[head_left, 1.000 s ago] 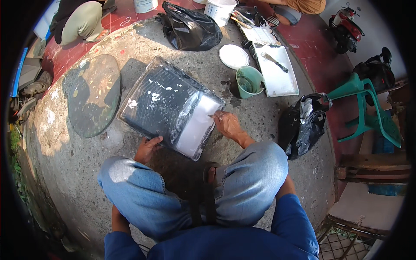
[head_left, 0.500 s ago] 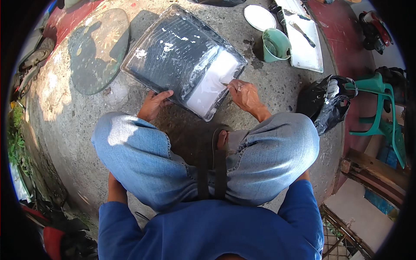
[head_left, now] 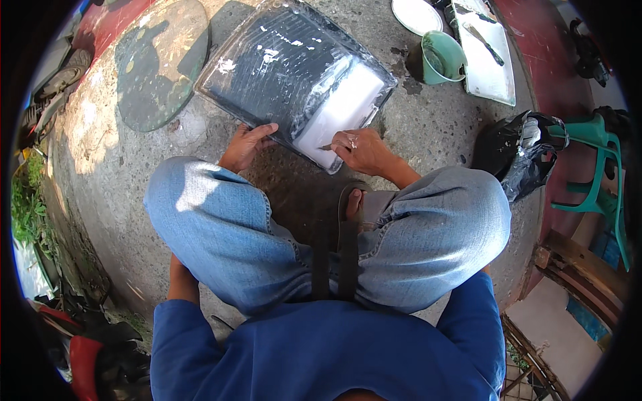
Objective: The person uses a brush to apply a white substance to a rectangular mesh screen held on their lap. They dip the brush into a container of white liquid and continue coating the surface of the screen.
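A black paint tray (head_left: 267, 83) lies tilted across the concrete in front of me, streaked with white over its ribbed slope. White paint (head_left: 358, 97) fills its near right end. My left hand (head_left: 246, 147) grips the tray's near left rim, thumb on top and fingers mostly hidden below. Over the paint's near end, my right hand (head_left: 364, 152) is closed around a small thin tool (head_left: 326, 147). Only the tool's dark tip shows, at or just above the paint; its handle is hidden in my fingers.
At the far right are a green plastic pot (head_left: 433, 59), a round white lid (head_left: 416, 15) and a white tray (head_left: 491, 85) bearing a putty knife (head_left: 487, 47). A black plastic bag (head_left: 518, 160) and green chair (head_left: 594, 170) stand right. A round stained board (head_left: 157, 77) lies far left.
My right hand has moved toward me and left along the paint, bringing the tool's tip nearer the tray's near corner. The left hand keeps its hold; the whole view has shifted slightly.
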The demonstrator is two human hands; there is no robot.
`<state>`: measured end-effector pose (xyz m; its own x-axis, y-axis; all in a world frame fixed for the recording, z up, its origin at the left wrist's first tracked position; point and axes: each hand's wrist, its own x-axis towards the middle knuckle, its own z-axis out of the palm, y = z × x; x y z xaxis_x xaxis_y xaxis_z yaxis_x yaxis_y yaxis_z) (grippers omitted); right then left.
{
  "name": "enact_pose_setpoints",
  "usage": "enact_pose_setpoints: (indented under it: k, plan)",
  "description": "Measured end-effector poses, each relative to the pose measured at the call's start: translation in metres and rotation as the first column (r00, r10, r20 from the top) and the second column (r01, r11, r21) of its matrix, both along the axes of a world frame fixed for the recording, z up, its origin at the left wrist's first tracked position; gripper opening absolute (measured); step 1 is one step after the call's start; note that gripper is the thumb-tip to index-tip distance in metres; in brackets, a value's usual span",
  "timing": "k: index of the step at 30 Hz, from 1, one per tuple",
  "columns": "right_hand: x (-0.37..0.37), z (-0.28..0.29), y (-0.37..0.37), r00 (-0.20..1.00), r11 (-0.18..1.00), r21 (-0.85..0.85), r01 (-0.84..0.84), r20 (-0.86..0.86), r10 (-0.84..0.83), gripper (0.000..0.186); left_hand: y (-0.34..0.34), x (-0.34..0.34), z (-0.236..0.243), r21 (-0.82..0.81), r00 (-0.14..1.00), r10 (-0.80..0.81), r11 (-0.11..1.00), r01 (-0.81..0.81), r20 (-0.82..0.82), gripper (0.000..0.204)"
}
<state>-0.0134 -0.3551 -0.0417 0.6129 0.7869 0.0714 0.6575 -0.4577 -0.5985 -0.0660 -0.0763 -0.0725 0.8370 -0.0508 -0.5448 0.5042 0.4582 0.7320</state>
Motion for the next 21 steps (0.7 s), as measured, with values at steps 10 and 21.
enact_pose_setpoints:
  k: [10,21]
  plan:
    - [0.054,0.004,-0.021,0.909,0.926,0.038,0.375,-0.209,-0.360,0.018,0.008,-0.002,-0.008,0.009,1.000,-0.018,1.000,0.018,-0.004,0.032]
    - [0.089,-0.003,-0.038,0.831,0.827,0.213,0.520,0.095,-0.548,0.013,-0.003,-0.008,0.013,0.027,0.983,0.132,0.991,-0.130,-0.124,0.043]
